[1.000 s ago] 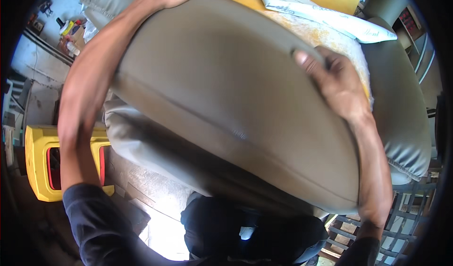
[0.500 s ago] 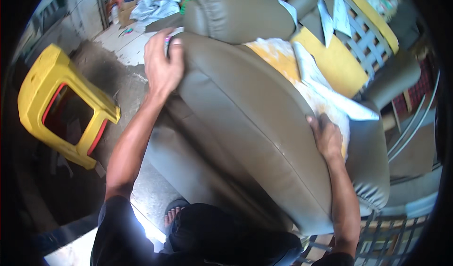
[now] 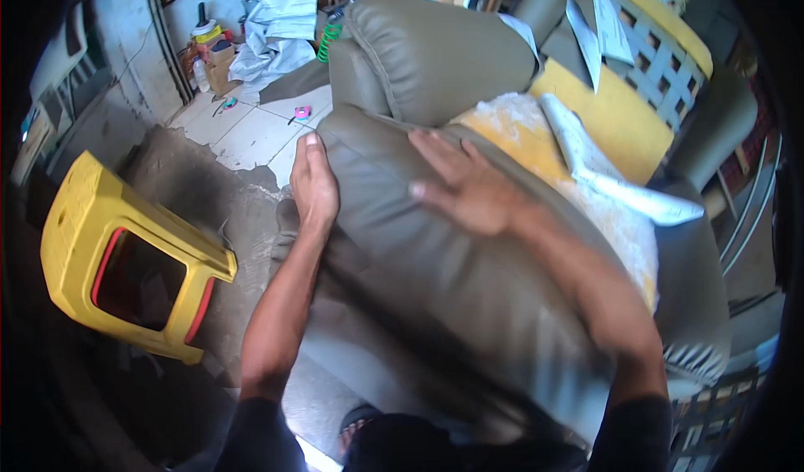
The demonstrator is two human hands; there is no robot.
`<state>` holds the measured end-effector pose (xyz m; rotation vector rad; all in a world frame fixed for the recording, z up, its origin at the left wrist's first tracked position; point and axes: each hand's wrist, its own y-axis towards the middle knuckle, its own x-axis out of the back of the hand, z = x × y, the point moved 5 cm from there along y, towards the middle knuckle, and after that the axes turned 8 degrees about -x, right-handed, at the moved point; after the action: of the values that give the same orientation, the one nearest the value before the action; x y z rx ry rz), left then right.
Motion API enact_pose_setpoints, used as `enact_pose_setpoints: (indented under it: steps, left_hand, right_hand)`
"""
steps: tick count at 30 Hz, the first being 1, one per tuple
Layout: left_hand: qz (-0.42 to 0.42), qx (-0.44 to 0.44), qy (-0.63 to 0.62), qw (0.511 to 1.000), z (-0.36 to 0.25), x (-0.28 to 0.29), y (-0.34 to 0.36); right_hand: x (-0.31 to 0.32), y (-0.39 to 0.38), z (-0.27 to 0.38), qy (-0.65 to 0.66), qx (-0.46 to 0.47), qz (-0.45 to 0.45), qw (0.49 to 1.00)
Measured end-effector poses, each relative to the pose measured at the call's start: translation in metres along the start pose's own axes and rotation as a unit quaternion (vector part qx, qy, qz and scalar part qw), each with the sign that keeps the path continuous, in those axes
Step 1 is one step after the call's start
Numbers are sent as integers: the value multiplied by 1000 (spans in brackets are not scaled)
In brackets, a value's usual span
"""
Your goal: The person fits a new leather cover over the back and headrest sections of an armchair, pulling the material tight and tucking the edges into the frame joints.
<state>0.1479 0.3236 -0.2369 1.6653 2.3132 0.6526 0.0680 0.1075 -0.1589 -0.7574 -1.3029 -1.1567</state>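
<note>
1. Taupe cushion [image 3: 461, 292] ctr; L hand [image 3: 316, 189] at its 10 o'clock end, fingers together; R hand [image 3: 471, 189] on top, fingers spread.
2. Yellow plastic stool [image 3: 90, 221], 9 o'clock.
3. Wht floor tiles [image 3: 264, 133], 10 o'clock.

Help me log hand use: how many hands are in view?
2. The left hand is at the left end of the brown-grey cushion; the right hand is spread over its upper side. No other hand shows.

Single wide fisheye view from the person's head, facing downward and forward, hands [image 3: 476, 191] fairly near mid-frame, forearms [image 3: 283, 325] along the lower part, dark corners.
</note>
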Motion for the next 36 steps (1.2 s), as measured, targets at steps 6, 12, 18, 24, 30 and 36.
enact_pose_setpoints:
  steps: [6,12,18,24,30,36]
  left_hand:
    - [-13,-30,-6,999,-6,7,16]
    - [-21,-29,-69,997,-4,-6,11]
    - [-16,-27,-22,999,-1,-5,10]
    - [-4,-14,-51,999,-14,-12,3]
    - [8,-20,14,1000,-9,6,19]
    - [94,-401,181,893,-98,-9,26]
  right_hand:
    - [13,20,-3,87,-14,52,995]
    - [46,71,-72,58,-294,-46,953]
    - [21,91,-60,-39,-230,121,965]
    - [5,92,-98,239,-267,90,929]
    - [6,96,-88,104,-388,-16,916]
    - [26,96,-89,-4,-317,2,948]
